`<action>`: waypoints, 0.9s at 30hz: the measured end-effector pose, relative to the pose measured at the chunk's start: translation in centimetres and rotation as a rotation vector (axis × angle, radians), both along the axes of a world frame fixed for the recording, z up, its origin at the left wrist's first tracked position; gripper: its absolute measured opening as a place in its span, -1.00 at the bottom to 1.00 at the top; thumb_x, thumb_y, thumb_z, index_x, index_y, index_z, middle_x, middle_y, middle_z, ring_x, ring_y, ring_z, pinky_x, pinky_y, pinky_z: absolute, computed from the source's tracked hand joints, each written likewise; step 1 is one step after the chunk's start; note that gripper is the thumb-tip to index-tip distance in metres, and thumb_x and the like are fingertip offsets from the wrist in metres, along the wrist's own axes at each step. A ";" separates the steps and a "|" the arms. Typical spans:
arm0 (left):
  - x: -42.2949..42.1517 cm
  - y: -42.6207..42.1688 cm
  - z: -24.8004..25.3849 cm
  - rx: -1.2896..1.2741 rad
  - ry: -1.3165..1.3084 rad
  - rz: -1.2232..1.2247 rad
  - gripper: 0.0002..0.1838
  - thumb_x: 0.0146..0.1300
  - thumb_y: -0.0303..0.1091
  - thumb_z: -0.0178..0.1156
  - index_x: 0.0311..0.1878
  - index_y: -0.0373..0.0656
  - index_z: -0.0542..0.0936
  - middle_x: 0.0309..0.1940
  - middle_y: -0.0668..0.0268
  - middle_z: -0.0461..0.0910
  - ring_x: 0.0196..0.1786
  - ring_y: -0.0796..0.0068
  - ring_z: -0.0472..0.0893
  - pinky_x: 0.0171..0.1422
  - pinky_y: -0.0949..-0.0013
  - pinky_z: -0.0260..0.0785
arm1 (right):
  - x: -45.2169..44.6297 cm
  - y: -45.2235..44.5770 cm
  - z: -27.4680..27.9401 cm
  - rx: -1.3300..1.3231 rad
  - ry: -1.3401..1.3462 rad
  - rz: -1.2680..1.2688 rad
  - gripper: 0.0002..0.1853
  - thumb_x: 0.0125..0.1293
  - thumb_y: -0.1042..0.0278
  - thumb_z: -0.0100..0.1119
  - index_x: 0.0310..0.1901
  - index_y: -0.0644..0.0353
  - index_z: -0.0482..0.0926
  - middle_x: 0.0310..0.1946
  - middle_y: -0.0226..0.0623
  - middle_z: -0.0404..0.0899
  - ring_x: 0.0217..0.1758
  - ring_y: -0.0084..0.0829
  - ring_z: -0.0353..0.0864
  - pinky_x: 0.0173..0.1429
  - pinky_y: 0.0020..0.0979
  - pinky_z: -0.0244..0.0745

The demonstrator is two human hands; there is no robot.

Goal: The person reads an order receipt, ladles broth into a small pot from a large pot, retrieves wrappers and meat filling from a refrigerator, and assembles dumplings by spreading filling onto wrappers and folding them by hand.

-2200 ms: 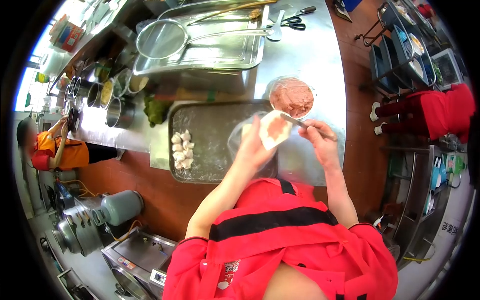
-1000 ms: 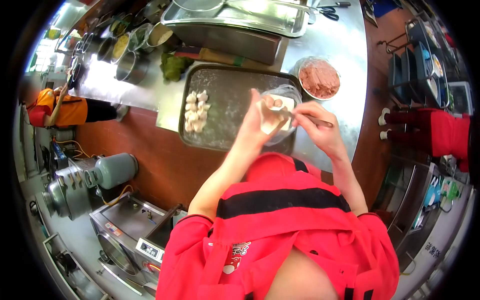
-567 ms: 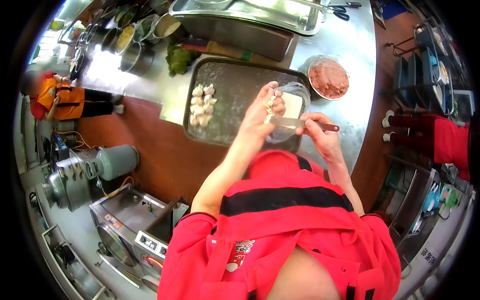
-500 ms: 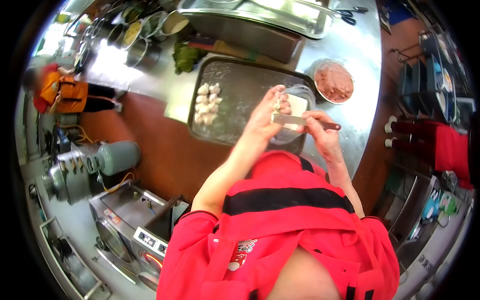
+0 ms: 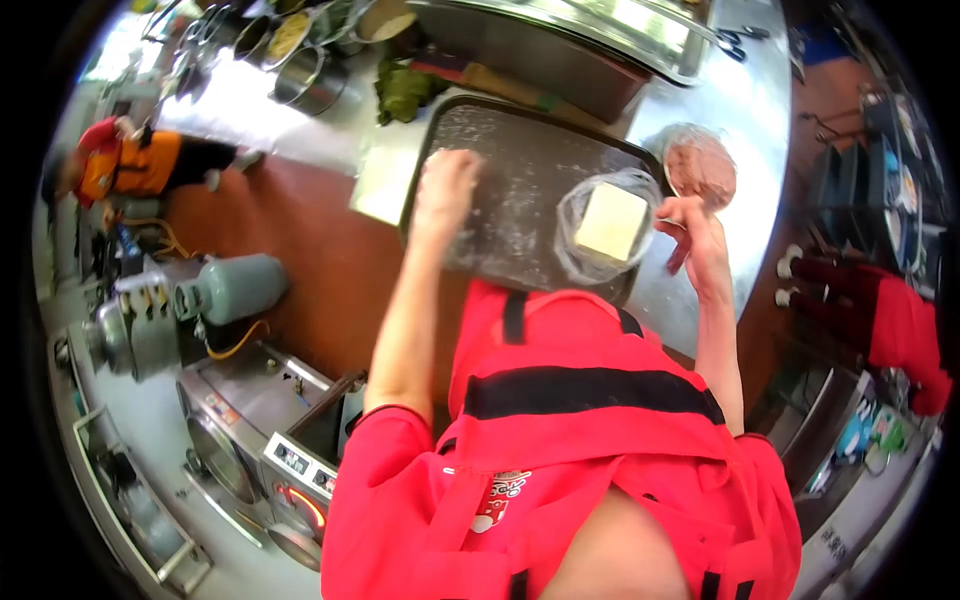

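Over the left end of the dark floured tray [image 5: 530, 140] is my left hand [image 5: 446, 196], blurred by motion; it covers the place of the wontons, and whatever its fingers hold is hidden. My right hand [image 5: 697, 240] is closed around the dark handle of the spreading knife [image 5: 679, 256], just right of the tray; the blade is hard to make out. Between the hands, a stack of square pale wrappers [image 5: 612, 222] lies on a clear plastic bag [image 5: 571, 215] in the tray's right part. The bowl of pink meat filling [image 5: 702, 170] stands just beyond my right hand.
Behind the tray stands a large metal pan [image 5: 560, 50], with scissors [image 5: 733, 45] to its right. Green leaves [image 5: 404, 90] and metal pots [image 5: 311, 80] are at the back left. One person [image 5: 140, 165] is at far left, another [image 5: 890, 320] at far right.
My left hand has moved left from beside the wrappers to the tray's left end, over the wontons. My right hand has moved right with the knife, uncovering the wrapper stack. The view has shifted.
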State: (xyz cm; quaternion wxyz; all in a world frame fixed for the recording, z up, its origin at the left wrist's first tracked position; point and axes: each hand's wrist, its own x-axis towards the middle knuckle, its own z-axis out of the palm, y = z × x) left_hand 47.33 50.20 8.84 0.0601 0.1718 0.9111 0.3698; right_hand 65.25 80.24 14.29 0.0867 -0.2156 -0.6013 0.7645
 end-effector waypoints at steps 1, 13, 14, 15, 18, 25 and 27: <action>-0.5 -1.7 -1.6 0.065 -0.068 -0.034 -0.82 0.25 -0.40 0.17 -0.16 -0.30 0.58 -0.18 0.15 0.54 -0.13 0.28 0.54 -0.03 0.31 0.41 | 0.2 0.9 -0.9 0.126 -0.067 0.163 -0.71 0.47 0.18 -0.11 -0.25 0.22 0.49 -0.38 -0.33 0.55 -0.38 -0.52 0.48 -0.22 -0.47 0.44; -0.1 -5.4 -1.1 0.947 -0.396 0.299 -0.76 0.42 -0.28 0.05 -0.01 -0.23 0.50 -0.15 0.30 0.57 -0.13 0.59 0.56 -0.04 0.52 0.42 | -1.6 -2.3 -5.8 1.086 -0.196 0.655 -0.82 0.13 0.26 0.18 -0.41 0.21 0.55 -0.42 -0.13 0.55 -0.33 -0.06 0.55 -0.24 -0.18 0.42; 0.1 -5.4 0.0 1.025 -0.394 0.319 -0.77 0.42 -0.29 0.05 -0.01 -0.24 0.50 -0.14 0.29 0.56 -0.11 0.57 0.55 -0.01 0.49 0.42 | -1.8 -1.8 -5.4 1.021 -0.232 0.622 -0.82 0.13 0.27 0.18 -0.40 0.21 0.57 -0.43 -0.13 0.56 -0.36 -0.12 0.56 -0.26 -0.22 0.43; 0.5 -5.1 1.0 1.104 -0.398 0.335 -0.78 0.42 -0.30 0.05 -0.02 -0.24 0.50 -0.13 0.28 0.56 -0.09 0.54 0.55 0.02 0.46 0.42 | -1.9 -1.3 -4.8 0.957 -0.275 0.586 -0.82 0.13 0.28 0.17 -0.39 0.22 0.60 -0.45 -0.14 0.58 -0.39 -0.18 0.57 -0.27 -0.27 0.43; 2.7 -3.0 3.1 1.382 -0.620 0.139 -0.82 0.43 -0.39 -0.01 -0.04 -0.25 0.50 -0.11 0.25 0.55 -0.03 0.41 0.55 0.09 0.34 0.43 | -1.8 0.3 -3.8 0.755 -0.278 0.489 -0.80 0.12 0.31 0.18 -0.33 0.26 0.66 -0.47 -0.17 0.63 -0.45 -0.45 0.58 -0.31 -0.43 0.44; 9.9 8.7 2.5 1.349 -1.252 -0.101 -0.36 0.36 0.07 0.02 0.22 -0.35 0.37 0.15 0.04 0.46 0.26 0.15 0.41 0.38 0.09 0.23 | -1.7 -0.2 7.3 0.151 -0.120 0.366 -0.78 0.25 0.21 0.21 -0.26 0.21 0.60 -0.51 -0.57 0.50 -0.51 -0.74 0.37 -0.43 -0.63 0.26; 9.9 10.8 2.8 1.506 -1.495 -0.196 -0.21 0.28 0.23 0.00 0.26 -0.35 0.31 0.20 0.02 0.41 0.29 0.11 0.37 0.40 0.06 0.19 | -1.0 -0.5 8.6 0.060 -0.057 0.349 -0.81 0.27 0.20 0.19 -0.26 0.15 0.59 -0.56 -0.63 0.43 -0.59 -0.81 0.27 -0.56 -0.68 0.12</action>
